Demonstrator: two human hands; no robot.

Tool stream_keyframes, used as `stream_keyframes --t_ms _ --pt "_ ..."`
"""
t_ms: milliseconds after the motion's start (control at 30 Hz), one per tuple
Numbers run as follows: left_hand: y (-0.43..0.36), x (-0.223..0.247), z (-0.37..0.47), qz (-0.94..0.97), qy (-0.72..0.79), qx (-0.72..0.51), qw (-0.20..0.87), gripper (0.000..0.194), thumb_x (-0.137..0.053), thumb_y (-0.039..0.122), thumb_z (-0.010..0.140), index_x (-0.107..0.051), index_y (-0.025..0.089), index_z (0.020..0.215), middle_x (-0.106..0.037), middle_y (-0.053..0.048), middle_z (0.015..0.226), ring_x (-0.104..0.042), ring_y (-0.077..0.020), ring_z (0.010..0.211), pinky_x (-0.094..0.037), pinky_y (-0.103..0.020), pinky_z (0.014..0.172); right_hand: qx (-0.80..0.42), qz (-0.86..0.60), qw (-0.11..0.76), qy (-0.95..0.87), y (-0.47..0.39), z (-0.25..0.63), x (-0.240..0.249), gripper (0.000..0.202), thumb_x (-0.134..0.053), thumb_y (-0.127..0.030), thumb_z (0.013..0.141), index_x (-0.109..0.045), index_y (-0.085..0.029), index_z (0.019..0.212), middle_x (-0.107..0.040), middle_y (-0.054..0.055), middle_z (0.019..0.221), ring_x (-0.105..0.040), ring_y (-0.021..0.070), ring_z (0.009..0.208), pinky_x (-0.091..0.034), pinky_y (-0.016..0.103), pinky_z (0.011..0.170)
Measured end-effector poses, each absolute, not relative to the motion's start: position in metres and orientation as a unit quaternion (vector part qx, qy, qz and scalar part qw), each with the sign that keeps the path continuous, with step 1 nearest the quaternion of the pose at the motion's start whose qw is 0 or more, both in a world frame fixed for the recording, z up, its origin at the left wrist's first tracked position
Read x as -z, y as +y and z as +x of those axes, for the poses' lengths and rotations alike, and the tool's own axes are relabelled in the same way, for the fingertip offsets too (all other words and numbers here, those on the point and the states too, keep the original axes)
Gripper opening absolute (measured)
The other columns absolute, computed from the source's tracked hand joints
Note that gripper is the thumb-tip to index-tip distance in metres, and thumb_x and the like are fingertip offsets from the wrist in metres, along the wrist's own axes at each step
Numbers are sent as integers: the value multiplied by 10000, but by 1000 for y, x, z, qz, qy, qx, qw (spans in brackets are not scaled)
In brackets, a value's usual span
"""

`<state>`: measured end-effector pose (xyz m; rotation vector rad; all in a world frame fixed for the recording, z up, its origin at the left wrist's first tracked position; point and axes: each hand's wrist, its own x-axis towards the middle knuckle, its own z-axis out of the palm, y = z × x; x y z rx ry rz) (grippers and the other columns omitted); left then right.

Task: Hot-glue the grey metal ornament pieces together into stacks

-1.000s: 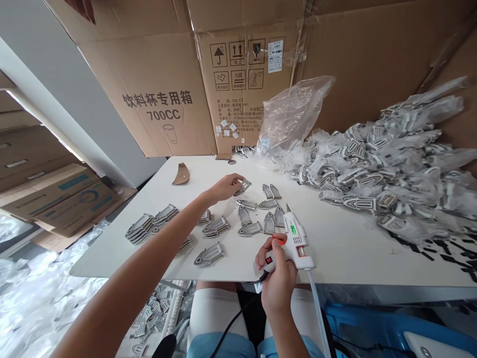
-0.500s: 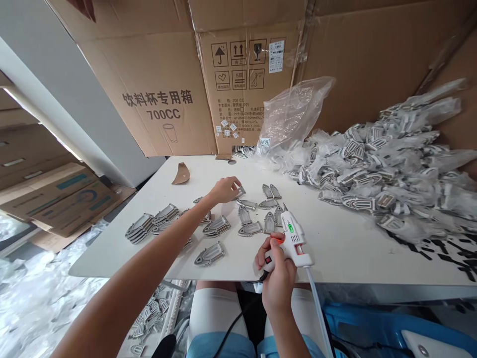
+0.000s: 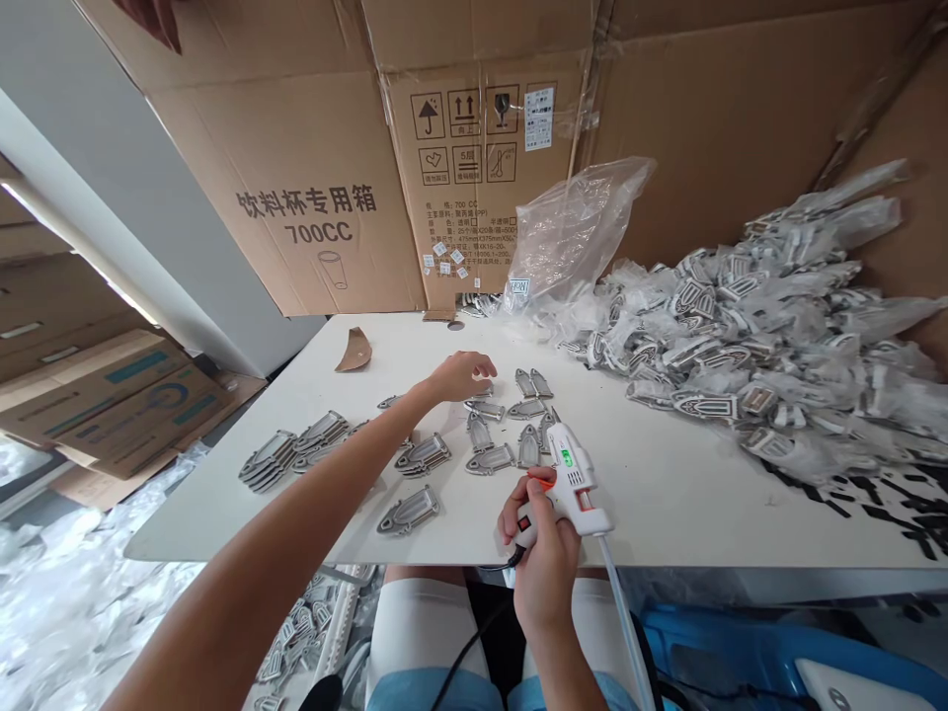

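A white hot glue gun [image 3: 576,484] with a small green display is gripped in my right hand [image 3: 544,533], its nozzle tilted up and away from me. A clear glue stick hangs out of its back end. My left hand [image 3: 463,375] reaches over the middle of the table, fingers apart and slightly bent, just above a grey arch-shaped piece [image 3: 485,409]. More such pieces lie between the two hands, among them a flat piece [image 3: 491,459] and a pair [image 3: 533,383]. My left forearm hides part of the stacked pieces [image 3: 268,461] on the left.
A large heap of plastic-bagged pieces [image 3: 711,316] covers the right rear of the white table [image 3: 667,513]. Cardboard boxes [image 3: 311,128] stand along the back. A brown cardboard scrap [image 3: 355,350] lies at the left rear, black strips [image 3: 866,499] at the right. Someone's fingers [image 3: 159,20] show at the top left.
My left hand has lifted off a piece at the middle of the table, and its fingers have opened. The glue gun stays in my right hand; the view has shifted slightly.
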<state>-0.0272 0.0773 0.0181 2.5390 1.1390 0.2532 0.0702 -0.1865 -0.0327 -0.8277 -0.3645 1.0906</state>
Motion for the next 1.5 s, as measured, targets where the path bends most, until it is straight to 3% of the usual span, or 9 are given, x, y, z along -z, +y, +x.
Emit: stream_keyframes --t_ms 133,267,433,800,1100,1300,1500 --pt "76 -24 -18 920 338 -52 194 191 -703 293 875 -828 268 1017 -802 -39 1131 -705 -249 1122 -494 -351 1078 -509 -380 755 -165 -186 71 33 307 -730 -463 959 -571 -232 1085 -504 -68 643 -412 118 524 -366 248 494" --pt "81 -29 -9 926 316 -10 204 134 -757 216 785 -840 278 870 -798 -42 1059 -701 -255 1079 -499 -324 1014 -517 -381 749 -164 -188 72 32 308 -730 -473 957 -577 -230 1069 -501 -70 629 -396 116 518 -360 248 500" --pt "90 -34 -5 928 304 20 215 187 -843 211 702 -837 289 871 -802 -21 1023 -706 -244 1033 -506 -291 904 -527 -378 742 -167 -188 74 33 301 -737 -466 955 -593 -228 1069 -516 -68 657 -402 106 522 -373 245 514" --pt "91 -31 -1 915 325 56 233 235 -903 367 667 -815 264 859 -819 -32 1015 -731 -233 968 -509 -271 804 -530 -376 739 -178 -189 74 34 300 -716 -486 970 -582 -237 1068 -493 -78 601 -396 113 520 -360 242 513" --pt "90 -35 8 905 350 90 223 227 -920 416 615 -786 282 741 -834 4 951 -723 -241 981 -394 -378 1095 -529 -380 737 -181 -188 75 35 301 -721 -490 969 -591 -231 1052 -489 -78 601 -392 114 519 -356 247 516" --pt "89 -37 8 903 349 94 232 187 -911 387 630 -776 277 698 -828 5 901 -725 -252 976 -325 -432 1145 -530 -379 734 -189 -189 75 35 273 -706 -478 987 -596 -232 1033 -479 -77 599 -384 120 527 -360 251 526" --pt "87 -35 8 906 350 68 230 275 -887 456 662 -791 291 859 -835 6 1001 -724 -246 1011 -336 -421 1154 -524 -384 734 -195 -189 75 35 280 -700 -486 986 -589 -233 1029 -491 -71 596 -390 123 531 -366 251 522"
